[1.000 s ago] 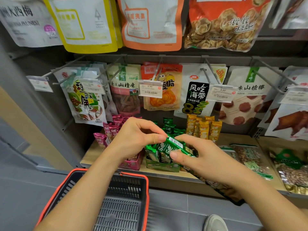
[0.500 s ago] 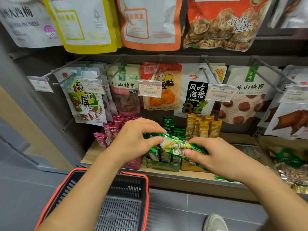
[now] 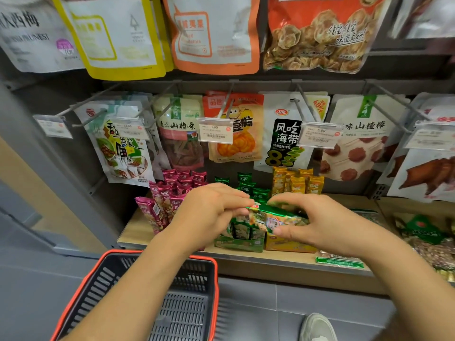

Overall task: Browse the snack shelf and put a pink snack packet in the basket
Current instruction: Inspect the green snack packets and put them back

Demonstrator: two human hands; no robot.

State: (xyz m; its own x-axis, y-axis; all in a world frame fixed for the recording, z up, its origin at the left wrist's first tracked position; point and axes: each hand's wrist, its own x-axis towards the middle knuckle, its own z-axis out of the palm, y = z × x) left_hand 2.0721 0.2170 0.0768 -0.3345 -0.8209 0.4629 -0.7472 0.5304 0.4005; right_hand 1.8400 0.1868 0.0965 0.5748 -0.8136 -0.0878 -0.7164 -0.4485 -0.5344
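Note:
Both hands hold one green snack packet (image 3: 273,217) level above the green display box (image 3: 238,244) on the bottom shelf. My left hand (image 3: 211,212) pinches its left end and my right hand (image 3: 317,222) grips its right end. Several pink snack packets (image 3: 170,193) stand upright in a box just left of my left hand, partly hidden by it. The grey basket with a red rim (image 3: 216,279) sits on the floor below my left forearm, and its visible part holds nothing.
Yellow packets (image 3: 298,183) stand in a box right of the green ones. Flat bags (image 3: 423,232) lie at the shelf's right end. Hanging bags on hooks with price tags (image 3: 215,132) fill the rows above. My shoe (image 3: 317,327) shows on the grey floor.
The green packet has been turned from tilted to level and lowered toward the green box. My right hand has shifted to grip its right end from above; the left still pinches the left end.

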